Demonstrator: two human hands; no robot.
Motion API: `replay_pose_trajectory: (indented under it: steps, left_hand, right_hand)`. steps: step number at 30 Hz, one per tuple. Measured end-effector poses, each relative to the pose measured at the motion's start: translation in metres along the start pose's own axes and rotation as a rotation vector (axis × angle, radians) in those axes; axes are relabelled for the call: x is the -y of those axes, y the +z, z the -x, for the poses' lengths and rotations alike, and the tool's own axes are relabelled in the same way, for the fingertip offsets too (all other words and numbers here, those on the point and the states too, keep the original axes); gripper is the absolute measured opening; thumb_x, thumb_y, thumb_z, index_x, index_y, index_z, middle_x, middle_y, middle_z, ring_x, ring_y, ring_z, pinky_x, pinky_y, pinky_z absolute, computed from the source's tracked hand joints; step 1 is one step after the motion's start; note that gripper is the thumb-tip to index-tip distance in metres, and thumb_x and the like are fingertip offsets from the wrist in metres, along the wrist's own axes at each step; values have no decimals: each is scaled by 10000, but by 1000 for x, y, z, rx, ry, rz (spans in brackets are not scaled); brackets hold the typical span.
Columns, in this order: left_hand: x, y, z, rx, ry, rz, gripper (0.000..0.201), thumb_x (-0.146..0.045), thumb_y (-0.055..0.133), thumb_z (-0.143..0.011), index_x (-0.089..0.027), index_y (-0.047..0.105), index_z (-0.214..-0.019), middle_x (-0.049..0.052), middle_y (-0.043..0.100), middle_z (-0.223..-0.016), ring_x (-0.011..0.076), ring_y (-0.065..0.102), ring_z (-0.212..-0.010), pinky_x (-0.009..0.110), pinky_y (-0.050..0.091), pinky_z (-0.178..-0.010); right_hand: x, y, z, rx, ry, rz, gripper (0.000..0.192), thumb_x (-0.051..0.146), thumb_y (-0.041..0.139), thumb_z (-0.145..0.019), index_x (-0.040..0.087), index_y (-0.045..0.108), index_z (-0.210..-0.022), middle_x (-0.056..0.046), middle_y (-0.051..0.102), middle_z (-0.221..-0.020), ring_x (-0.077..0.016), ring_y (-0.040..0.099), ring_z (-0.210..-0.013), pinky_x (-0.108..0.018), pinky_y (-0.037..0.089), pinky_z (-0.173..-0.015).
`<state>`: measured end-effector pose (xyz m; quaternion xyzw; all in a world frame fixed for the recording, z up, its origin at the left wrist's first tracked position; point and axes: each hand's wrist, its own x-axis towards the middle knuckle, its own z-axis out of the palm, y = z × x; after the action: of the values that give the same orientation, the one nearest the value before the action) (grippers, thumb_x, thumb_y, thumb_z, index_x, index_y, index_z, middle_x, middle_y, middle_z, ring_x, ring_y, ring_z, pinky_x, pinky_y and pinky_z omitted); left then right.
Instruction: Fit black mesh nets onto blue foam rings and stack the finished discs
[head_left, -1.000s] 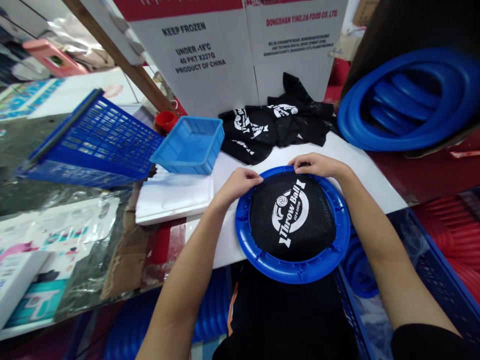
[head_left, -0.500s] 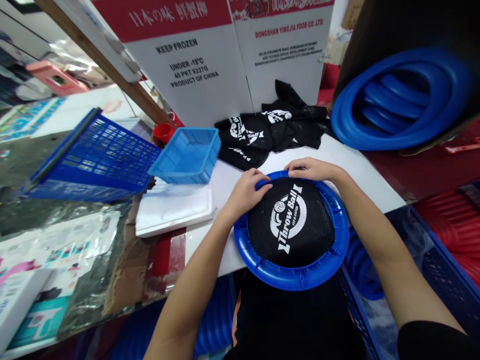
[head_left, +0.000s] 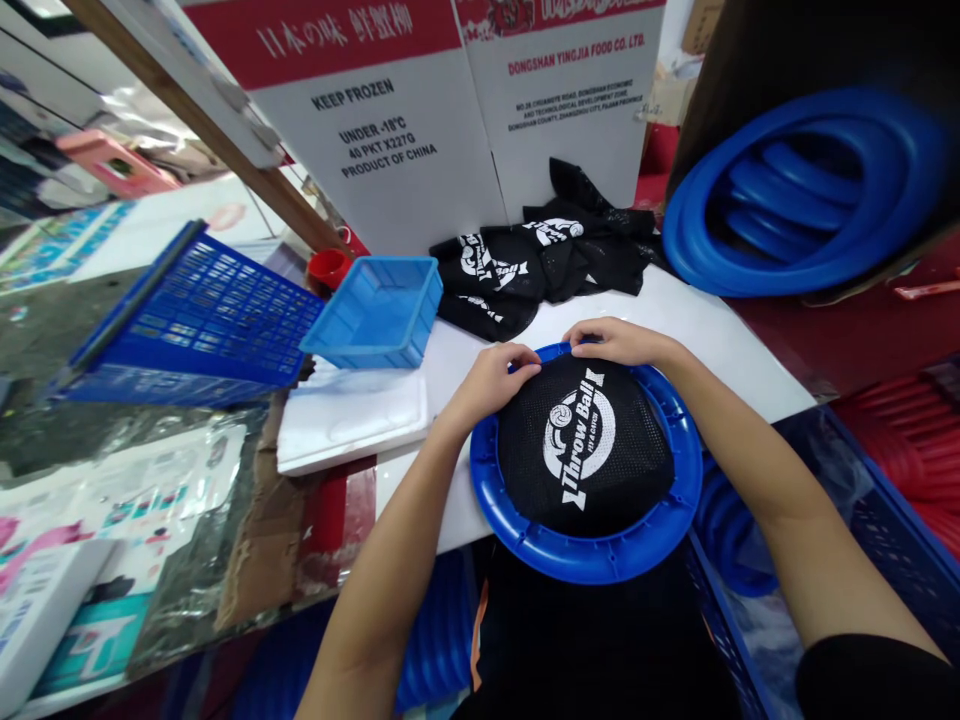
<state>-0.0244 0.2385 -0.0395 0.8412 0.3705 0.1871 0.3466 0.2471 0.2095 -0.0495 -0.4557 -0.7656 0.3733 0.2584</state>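
Note:
A blue plastic ring (head_left: 592, 560) with small pegs around its face rests at the table's front edge, against my body. Black mesh fabric (head_left: 630, 470) printed "Throw Ball" in white covers its middle. My left hand (head_left: 499, 378) pinches the mesh edge at the ring's upper left, thumb on top and fingers curled over the rim. Close beside it, my right hand (head_left: 619, 342) is closed on the mesh edge at the ring's top. The fingertips partly hide what they press on. Behind the ring lies a pile of similar black mesh pieces (head_left: 517, 270).
A light blue tray (head_left: 367, 345) sits on white foam (head_left: 352, 435) at left, beside a blue basket (head_left: 217, 310). A box at right holds blue rings (head_left: 697, 240). White cartons (head_left: 405, 190) stand behind. Red rings (head_left: 892, 430) lie low at right.
Both hands have shifted very slightly along the top rim, and the left thumb sits nearer the ring's top. The ring has barely moved.

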Motion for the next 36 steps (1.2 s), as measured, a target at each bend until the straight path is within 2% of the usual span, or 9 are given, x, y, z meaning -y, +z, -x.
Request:
replay_pose_trajectory:
  steps: [4, 10, 19, 26, 31, 36]
  left_hand:
    - [2, 0, -1, -2, -6, 26, 167, -270, 630, -915, -200, 781, -890, 57, 800, -963, 234, 695, -921, 376, 542, -908]
    - [5, 2, -3, -44, -123, 98, 207, -291, 633, -898, -195, 811, -940, 73, 825, -1041, 268, 723, -1009, 391, 550, -941]
    - [13, -2, -5, 2, -173, 139, 202, -340, 665, -852, -186, 796, -856, 64, 810, -924, 243, 700, -892, 377, 536, -880]
    - [10, -4, -8, 67, -162, 105, 240, -345, 620, -890, -164, 778, -890, 66, 794, -920, 237, 678, -875, 356, 520, -828]
    - [3, 0, -8, -11, -123, -34, 189, -229, 580, -905, -190, 761, -871, 71, 803, -994, 251, 692, -950, 383, 523, -934]
    - [1, 4, -6, -60, -127, -46, 183, -206, 599, -910, -191, 777, -872, 73, 816, -1008, 253, 711, -978, 372, 528, -948]
  right_hand:
    - [0, 4, -2, -24, 19, -22, 321, 521, 648, -902, 207, 701, -948, -67, 757, -1108, -252, 661, -1014, -410, 502, -984]
    - [2, 7, -3, -43, 49, 35, 264, 462, 619, -923, 209, 689, -948, -73, 748, -1072, -250, 657, -995, -415, 507, -968]
    - [-2, 6, -6, -12, 87, 28, 172, 375, 663, -919, 208, 698, -939, -83, 755, -1209, -253, 676, -1059, -423, 527, -1019]
    - [1, 11, -7, -79, 116, 94, 86, 252, 655, -917, 188, 710, -929, -83, 771, -1157, -224, 684, -989, -405, 541, -966]
    - [4, 16, -7, -149, 118, 150, 36, 184, 680, -885, 186, 714, -874, -78, 781, -1085, -215, 682, -932, -391, 537, -933]
    - [1, 15, -8, -154, 125, 129, 26, 169, 697, -865, 184, 716, -857, -78, 781, -1103, -216, 686, -926, -391, 533, -919]
